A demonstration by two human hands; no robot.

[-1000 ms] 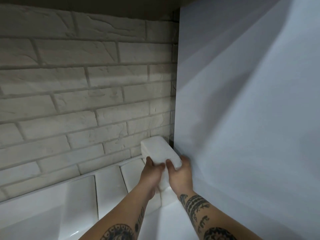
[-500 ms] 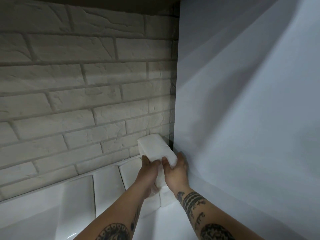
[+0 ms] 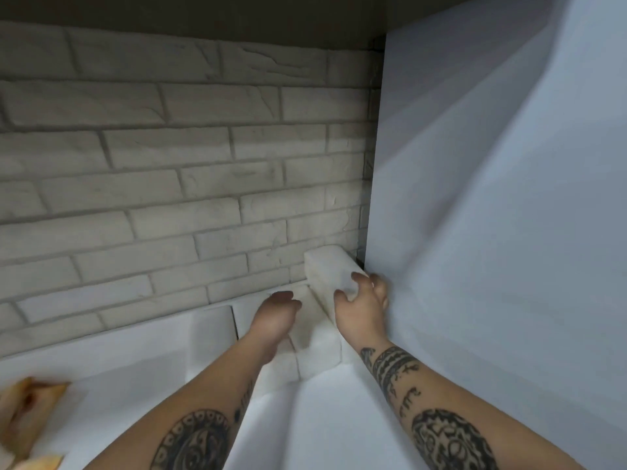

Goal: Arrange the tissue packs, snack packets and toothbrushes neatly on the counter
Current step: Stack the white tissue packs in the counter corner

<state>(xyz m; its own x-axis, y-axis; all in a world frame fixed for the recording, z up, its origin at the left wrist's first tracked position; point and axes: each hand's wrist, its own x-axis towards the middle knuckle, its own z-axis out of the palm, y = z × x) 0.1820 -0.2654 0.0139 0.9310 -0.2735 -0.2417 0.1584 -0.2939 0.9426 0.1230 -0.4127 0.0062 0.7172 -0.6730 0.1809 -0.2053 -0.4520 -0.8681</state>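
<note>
A white tissue pack (image 3: pixel 327 268) lies on top of another white pack (image 3: pixel 315 337) in the corner where the brick wall meets the white side panel. My right hand (image 3: pixel 361 303) curls its thumb and fingertips round the top pack's near end. My left hand (image 3: pixel 274 317) hovers just left of it, loosely curled and holding nothing, over the lower packs. More white tissue packs (image 3: pixel 210 334) stand in a row along the wall to the left. Tan snack packets (image 3: pixel 27 412) lie at the lower left edge of the view. No toothbrushes are in view.
The white counter (image 3: pixel 322 418) runs toward me between my forearms. A tall white panel (image 3: pixel 492 232) closes off the right side. The brick wall (image 3: pixel 169 181) stands right behind the row of packs.
My left hand has let go of the top tissue pack and drawn back to the left. The pack sits lower against the corner, and the snack packets have come into view.
</note>
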